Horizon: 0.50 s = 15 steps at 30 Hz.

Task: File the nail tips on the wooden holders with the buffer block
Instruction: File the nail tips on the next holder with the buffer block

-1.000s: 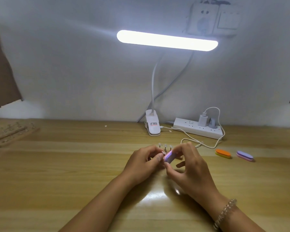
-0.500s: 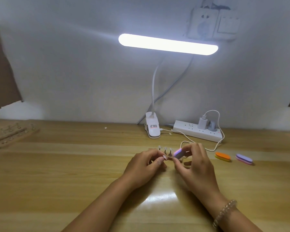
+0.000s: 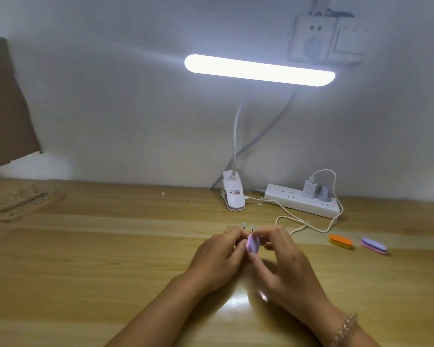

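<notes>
The desk [image 3: 85,271] carries it all. Far beyond the grips the lamp [image 3: 258,70] glares, and a power strip [image 3: 301,204] lies beyond them and to the right. The left grip [image 3: 218,256] and right grip [image 3: 286,269] meet fingertip to fingertip. The right grip is clenched on the buffer [image 3: 252,244], thumb below and fingers over the top, with its lilac face turned toward the left grip. The left grip's fingers are curled in tight. I take it they pinch the holder, but they cover it and the glare blurs the spot, so I would not swear to it. Well left of the left grip lie spare holders [image 3: 18,201]. Well right of the right grip lie an orange block [image 3: 340,241] and a purple block [image 3: 373,245]. Just beyond the fingertips two nail tips [image 3: 243,224] stand up.

As I judge it, the buffer is light foam and a little soft, so holding it by the narrow sides leaves the abrasive face free. The tips look thin, springy and easy to knock loose. The holder is light and would skid, so I would pin it close beside the tip being filed and use short, light strokes.
</notes>
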Motion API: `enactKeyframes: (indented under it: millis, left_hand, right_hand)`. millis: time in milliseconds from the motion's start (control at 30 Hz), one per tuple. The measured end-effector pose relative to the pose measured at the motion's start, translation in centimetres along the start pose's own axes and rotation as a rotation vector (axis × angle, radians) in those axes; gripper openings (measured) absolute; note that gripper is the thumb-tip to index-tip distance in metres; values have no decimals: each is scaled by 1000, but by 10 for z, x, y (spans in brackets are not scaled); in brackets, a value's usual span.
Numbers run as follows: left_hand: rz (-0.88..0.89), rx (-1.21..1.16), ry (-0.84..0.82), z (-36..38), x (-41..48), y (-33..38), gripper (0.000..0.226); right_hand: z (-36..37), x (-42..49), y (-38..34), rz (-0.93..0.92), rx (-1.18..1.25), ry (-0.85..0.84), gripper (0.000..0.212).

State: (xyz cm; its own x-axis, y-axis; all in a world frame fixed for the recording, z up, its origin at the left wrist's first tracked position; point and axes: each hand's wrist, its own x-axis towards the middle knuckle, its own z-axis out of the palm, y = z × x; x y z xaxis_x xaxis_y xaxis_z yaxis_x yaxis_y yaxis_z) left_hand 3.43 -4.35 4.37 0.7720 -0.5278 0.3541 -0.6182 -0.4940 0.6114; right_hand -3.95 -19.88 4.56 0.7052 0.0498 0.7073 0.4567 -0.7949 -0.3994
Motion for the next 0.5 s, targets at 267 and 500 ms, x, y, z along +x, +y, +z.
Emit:
enactKeyframes:
  millis: [267, 500]
  left_hand:
    - [-20, -32, 25, 1, 2, -1, 13]
    - [-101, -168, 102, 1, 4, -2, 15]
  right_hand:
    - [-3, 2, -3, 46, -29, 0, 22]
    - [-8, 4, -5, 45, -39, 78, 28]
